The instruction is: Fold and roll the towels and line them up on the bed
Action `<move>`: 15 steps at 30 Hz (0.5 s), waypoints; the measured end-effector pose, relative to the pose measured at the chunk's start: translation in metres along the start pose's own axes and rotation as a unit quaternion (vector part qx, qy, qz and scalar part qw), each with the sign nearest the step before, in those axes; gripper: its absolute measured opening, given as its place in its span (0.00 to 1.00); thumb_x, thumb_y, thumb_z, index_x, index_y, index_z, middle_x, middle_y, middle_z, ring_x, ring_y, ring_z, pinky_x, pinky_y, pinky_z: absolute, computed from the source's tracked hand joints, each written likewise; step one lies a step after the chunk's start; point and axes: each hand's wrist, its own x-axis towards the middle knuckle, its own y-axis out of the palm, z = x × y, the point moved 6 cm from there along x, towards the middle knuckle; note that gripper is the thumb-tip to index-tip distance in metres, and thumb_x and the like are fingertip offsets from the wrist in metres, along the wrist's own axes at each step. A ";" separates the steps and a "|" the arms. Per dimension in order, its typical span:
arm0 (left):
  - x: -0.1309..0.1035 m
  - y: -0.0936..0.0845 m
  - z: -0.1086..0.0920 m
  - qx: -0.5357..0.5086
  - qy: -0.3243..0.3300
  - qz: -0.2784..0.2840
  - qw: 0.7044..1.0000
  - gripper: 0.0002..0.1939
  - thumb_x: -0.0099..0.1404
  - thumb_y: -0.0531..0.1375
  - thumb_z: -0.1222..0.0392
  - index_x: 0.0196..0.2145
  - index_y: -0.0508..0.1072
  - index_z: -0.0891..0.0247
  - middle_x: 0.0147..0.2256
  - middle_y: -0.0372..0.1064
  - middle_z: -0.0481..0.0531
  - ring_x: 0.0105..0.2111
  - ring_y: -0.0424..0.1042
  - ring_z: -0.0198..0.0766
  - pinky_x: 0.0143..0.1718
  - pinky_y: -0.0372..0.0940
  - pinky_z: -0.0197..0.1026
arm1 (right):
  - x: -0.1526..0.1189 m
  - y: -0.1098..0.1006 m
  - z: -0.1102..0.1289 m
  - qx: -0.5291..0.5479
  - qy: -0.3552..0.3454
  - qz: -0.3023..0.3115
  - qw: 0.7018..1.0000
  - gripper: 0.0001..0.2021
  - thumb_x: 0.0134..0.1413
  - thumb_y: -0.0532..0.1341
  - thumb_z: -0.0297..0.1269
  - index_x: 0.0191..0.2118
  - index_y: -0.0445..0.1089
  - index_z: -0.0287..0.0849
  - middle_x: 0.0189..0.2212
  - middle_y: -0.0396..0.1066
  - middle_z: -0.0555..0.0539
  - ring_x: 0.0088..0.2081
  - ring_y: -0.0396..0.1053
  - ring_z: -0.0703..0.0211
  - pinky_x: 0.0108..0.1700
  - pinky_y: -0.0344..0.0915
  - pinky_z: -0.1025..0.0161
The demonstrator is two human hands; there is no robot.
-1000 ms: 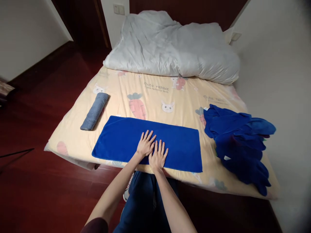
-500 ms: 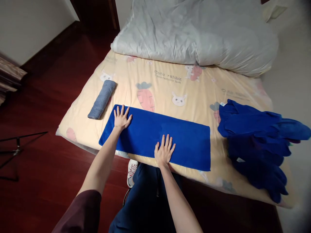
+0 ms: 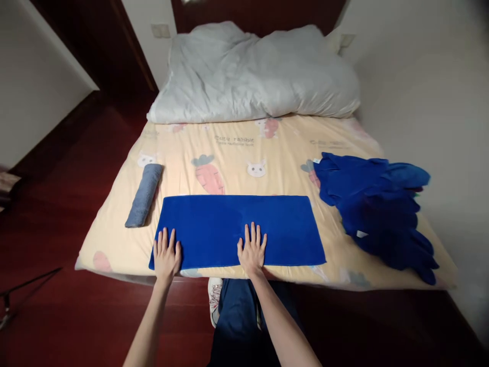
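A blue towel lies flat in a long rectangle near the front edge of the bed. My left hand rests palm down on its near left corner, fingers spread. Near the middle of the towel's front edge, my right hand also lies flat with its fingers apart. Left of the towel is a rolled grey-blue towel. To the right sits a loose heap of blue cloths with small white tags showing.
The bed wears a yellow sheet printed with rabbits and carrots. A bunched pale grey quilt covers its far end. Walls stand on both sides. On the dark red floor, part of a thin black stand shows at left.
My left hand has slid from the towel's far left corner toward its near left corner. My right hand stays near the front edge. The camera view has tilted up and turned.
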 end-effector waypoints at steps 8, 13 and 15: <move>-0.061 -0.017 0.010 0.002 -0.063 -0.031 0.998 0.34 0.75 0.42 0.50 0.71 0.53 0.73 0.72 0.40 0.70 0.73 0.39 0.56 0.70 0.41 0.64 | -0.001 -0.016 -0.006 0.038 -0.039 0.011 0.998 0.29 0.71 0.46 0.46 0.73 0.49 0.46 0.75 0.41 0.44 0.75 0.37 0.50 0.72 0.33 0.42; -0.107 -0.023 0.038 -0.050 -0.124 0.046 0.990 0.36 0.73 0.44 0.48 0.71 0.52 0.74 0.72 0.40 0.70 0.73 0.41 0.58 0.69 0.44 0.65 | -0.026 -0.045 -0.128 0.005 0.127 0.032 0.991 0.30 0.72 0.43 0.45 0.74 0.48 0.42 0.75 0.41 0.41 0.74 0.39 0.52 0.72 0.36 0.44; -0.140 -0.018 0.040 -0.097 -0.158 0.094 0.978 0.37 0.70 0.46 0.49 0.69 0.55 0.78 0.71 0.43 0.74 0.72 0.44 0.59 0.69 0.47 0.63 | -0.043 -0.061 -0.186 0.000 0.214 0.046 0.976 0.31 0.72 0.41 0.46 0.74 0.46 0.40 0.75 0.38 0.40 0.75 0.38 0.51 0.72 0.36 0.44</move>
